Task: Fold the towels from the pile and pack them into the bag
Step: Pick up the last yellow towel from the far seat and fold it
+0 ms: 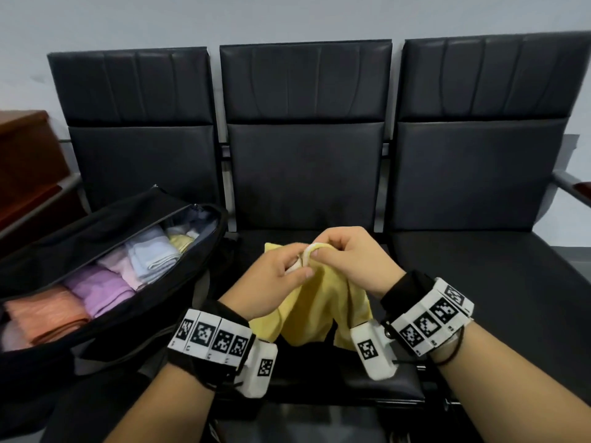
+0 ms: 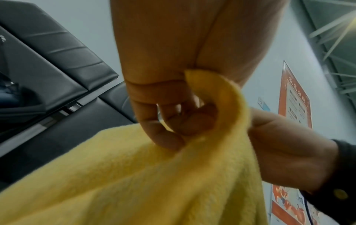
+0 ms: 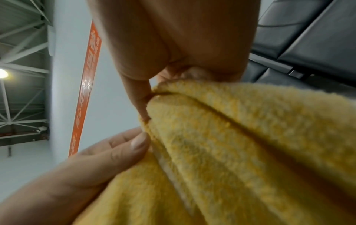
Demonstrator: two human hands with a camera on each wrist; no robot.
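A yellow towel (image 1: 315, 310) hangs bunched over the middle black seat, held up by both hands. My left hand (image 1: 281, 271) pinches its pale hemmed edge, and my right hand (image 1: 348, 254) pinches the same edge right beside it, so the hem loops between the two. The left wrist view shows the towel (image 2: 134, 175) draping down below my curled left fingers (image 2: 163, 134). In the right wrist view the fluffy towel (image 3: 240, 144) fills the lower right under my right hand. An open black bag (image 1: 48, 260) on the left seat holds several folded towels (image 1: 105, 289), orange, purple, pink, blue and yellow.
A row of three black padded seats (image 1: 479, 282) stands against a grey wall. A brown wooden cabinet (image 1: 25, 161) is at the far left, behind the bag. A metal armrest (image 1: 572, 187) ends the row on the right.
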